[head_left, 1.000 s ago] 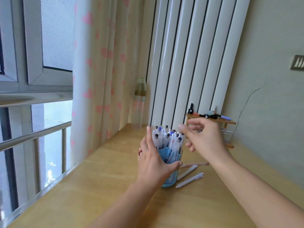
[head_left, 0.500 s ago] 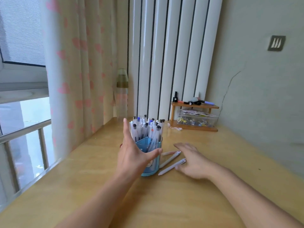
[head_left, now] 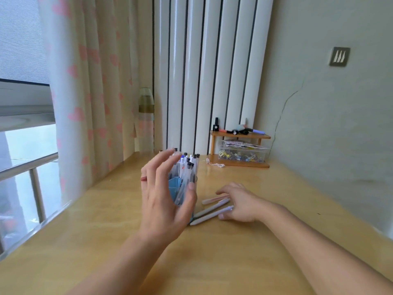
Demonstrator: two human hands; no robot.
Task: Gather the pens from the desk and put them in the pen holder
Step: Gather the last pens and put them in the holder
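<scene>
Meanwhile the left hand (head_left: 163, 201) curved with spread fingers around the blue holder (head_left: 178, 188), crammed with upright pens (head_left: 187, 167), while the right hand (head_left: 238, 203) lay flat, fingers straight, touching three loose pens (head_left: 212, 213) on the desk (head_left: 234, 252) just right of the holder

The left hand (head_left: 163, 201), blurred at its spread fingers, covers most of the blue plastic pen holder (head_left: 174, 188), so whether it touches the holder cannot be told. The clear-barrelled pens (head_left: 187, 167) packed inside blur together, too many to count. The right hand (head_left: 240, 204) hides the far ends of the three pale loose pens (head_left: 212, 211) lying on the wooden table (head_left: 234, 262), and its fingertips are tucked from sight. Both forearms run off the near edge. The contents of the clear plastic box (head_left: 242, 155) on the small wooden shelf (head_left: 240, 136) are too small to identify.
</scene>
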